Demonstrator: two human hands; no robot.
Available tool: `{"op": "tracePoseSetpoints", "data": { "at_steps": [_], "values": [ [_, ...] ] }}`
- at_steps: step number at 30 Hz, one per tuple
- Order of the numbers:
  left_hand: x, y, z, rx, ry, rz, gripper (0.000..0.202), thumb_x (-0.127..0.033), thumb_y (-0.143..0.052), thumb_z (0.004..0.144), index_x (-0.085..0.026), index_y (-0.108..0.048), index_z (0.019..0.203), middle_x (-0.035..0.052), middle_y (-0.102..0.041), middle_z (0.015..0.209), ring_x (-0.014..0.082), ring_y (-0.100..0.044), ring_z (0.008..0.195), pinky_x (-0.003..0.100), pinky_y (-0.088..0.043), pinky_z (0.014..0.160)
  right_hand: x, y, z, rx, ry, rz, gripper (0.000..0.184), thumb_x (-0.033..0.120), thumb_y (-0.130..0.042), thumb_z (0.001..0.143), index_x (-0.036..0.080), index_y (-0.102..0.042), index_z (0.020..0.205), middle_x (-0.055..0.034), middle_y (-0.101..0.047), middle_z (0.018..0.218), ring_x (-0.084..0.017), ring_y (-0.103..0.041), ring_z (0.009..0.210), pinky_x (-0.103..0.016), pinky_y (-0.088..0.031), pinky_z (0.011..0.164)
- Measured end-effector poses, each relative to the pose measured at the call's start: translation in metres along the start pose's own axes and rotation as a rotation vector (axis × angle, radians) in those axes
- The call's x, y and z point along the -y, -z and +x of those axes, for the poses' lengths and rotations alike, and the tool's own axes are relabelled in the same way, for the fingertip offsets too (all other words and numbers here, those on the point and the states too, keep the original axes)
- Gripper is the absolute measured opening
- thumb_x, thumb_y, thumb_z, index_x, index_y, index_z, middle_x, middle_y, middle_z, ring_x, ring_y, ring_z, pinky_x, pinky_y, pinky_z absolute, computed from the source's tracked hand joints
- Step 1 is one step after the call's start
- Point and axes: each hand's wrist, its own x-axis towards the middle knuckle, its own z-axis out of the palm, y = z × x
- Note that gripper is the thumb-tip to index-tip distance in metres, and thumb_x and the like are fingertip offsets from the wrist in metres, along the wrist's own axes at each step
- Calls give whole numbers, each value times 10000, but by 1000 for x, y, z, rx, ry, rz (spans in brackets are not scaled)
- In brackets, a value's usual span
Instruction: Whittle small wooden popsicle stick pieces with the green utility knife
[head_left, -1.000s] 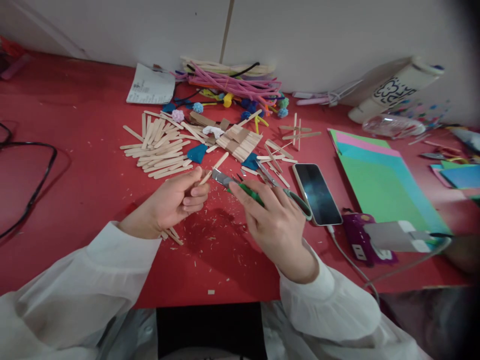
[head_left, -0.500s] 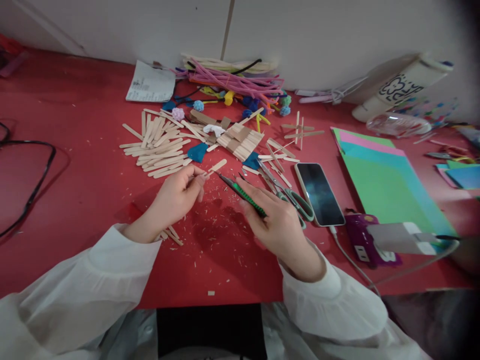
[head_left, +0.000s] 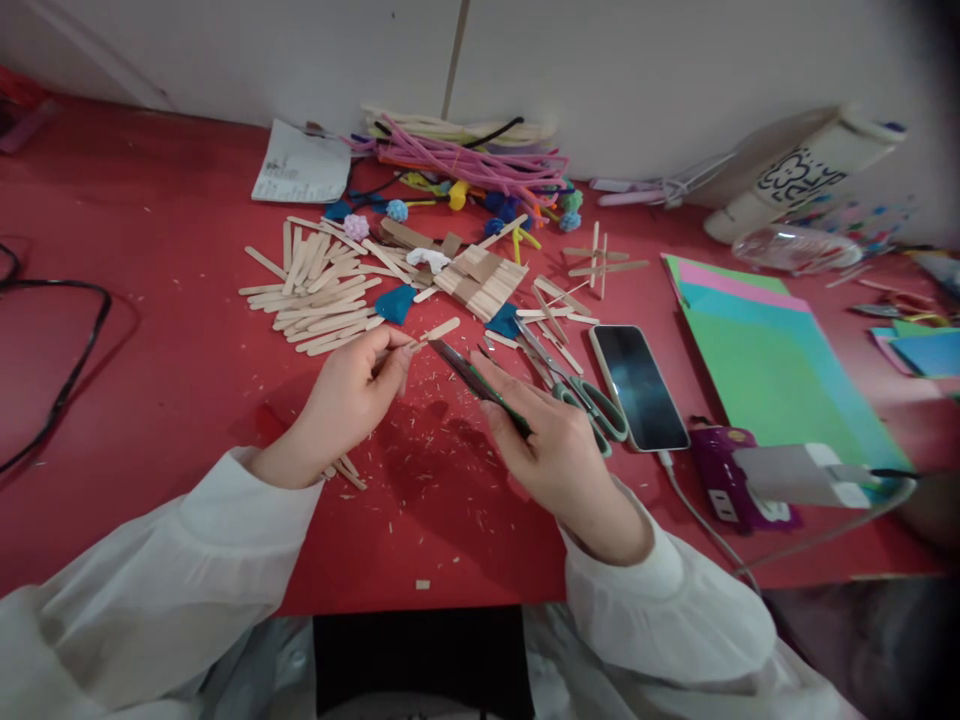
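Between the thumb and fingers of my left hand (head_left: 356, 385) is one end of a wooden craft stick (head_left: 442, 329), its rounded end pointing away to the right. The stick looks narrowed near my fingertips. My right hand (head_left: 551, 435) is wrapped round a green and dark utility knife (head_left: 480, 382), whose blade tip lies close to the stick; whether they touch I cannot tell. Behind my left hand lies a heap of craft sticks (head_left: 322, 290). A flat panel of joined sticks (head_left: 487, 283) rests farther back. Wood shavings are scattered on the red table below my hands.
Scissors (head_left: 592, 405) and a phone (head_left: 640, 388) lie right of my right hand. Pipe cleaners (head_left: 465, 160) are piled by the wall. Coloured sheets (head_left: 772, 350), a purple box (head_left: 724, 480) and a tumbler (head_left: 806, 175) are at the right. A black cable (head_left: 97, 340) curves at the left.
The utility knife has turned in my right hand, showing more of its dark blade side and less green. The craft stick has shifted slightly right with my left hand.
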Motion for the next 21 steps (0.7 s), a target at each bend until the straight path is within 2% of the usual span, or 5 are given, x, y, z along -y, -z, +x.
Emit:
{"op": "tracePoseSetpoints", "data": {
  "at_steps": [5,13,16,21],
  "values": [
    [1,1,-1,-24,-68,83,162,-288,-411,880,-203,-498,772,-52,-480,560,103,-433,500,237,-341,519,2,0,0,-26,12,5,429,154,-411,872,154,-504,1290,-90,-689,1048,-178,-672,855,-268,-550,691],
    [1,0,-2,-13,-44,81,159,-291,-399,886,-205,-485,783,-51,-465,574,106,-422,511,241,-332,527,2,1,1,-24,17,-12,448,156,-428,870,214,-488,1311,-69,-693,1034,-179,-673,840,-282,-556,696],
    [0,1,-2,-15,-56,101,151,-279,-400,886,-206,-483,783,-51,-451,581,106,-414,518,241,-328,527,2,1,1,-23,18,-8,435,155,-422,875,200,-498,1301,-74,-691,1045,-183,-671,864,-288,-556,711],
    [-1,-2,-4,-35,-85,155,148,-266,-384,893,-210,-462,781,-47,-447,600,111,-415,526,248,-326,533,4,-1,-1,-3,-15,69,431,145,-416,872,106,-491,1295,-125,-669,1103,-190,-669,900,-293,-552,740]
  ]
}}
